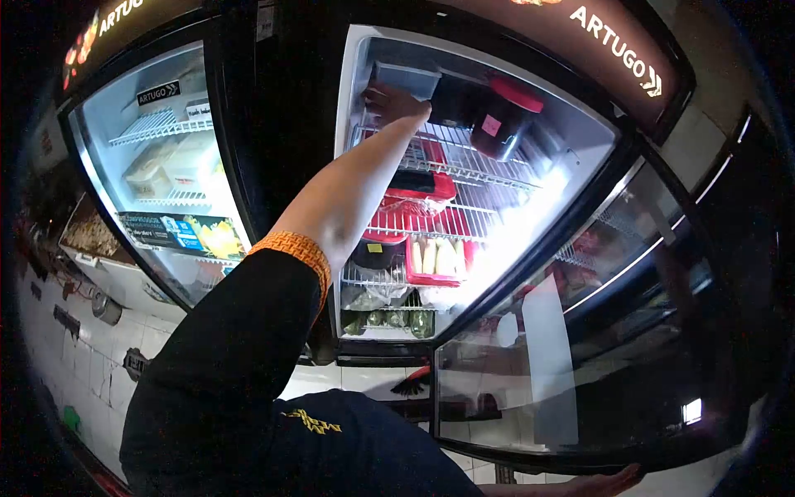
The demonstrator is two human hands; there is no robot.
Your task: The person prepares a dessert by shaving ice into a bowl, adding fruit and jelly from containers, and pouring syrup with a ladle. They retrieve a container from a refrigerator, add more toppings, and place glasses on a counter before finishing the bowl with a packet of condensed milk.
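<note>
My left hand (396,106) reaches onto the top shelf of a lit display fridge, at the front of a grey plastic container (407,77). Its fingers are dim and partly hidden, so a grip on the container cannot be made out. To its right stand a dark container (455,101) and a dark tub with a red lid (501,124) and a pink label. Low in the view, my right hand (611,480) lies against the bottom edge of the open glass door (646,364), fingers stretched out, with no object visible in it.
Lower wire shelves (476,224) hold red-rimmed containers, one a red tray of pale long pieces (437,258). Green vegetables (397,319) sit at the bottom. A second display fridge (170,178) stands left. The open door swings out to the right over the tiled floor.
</note>
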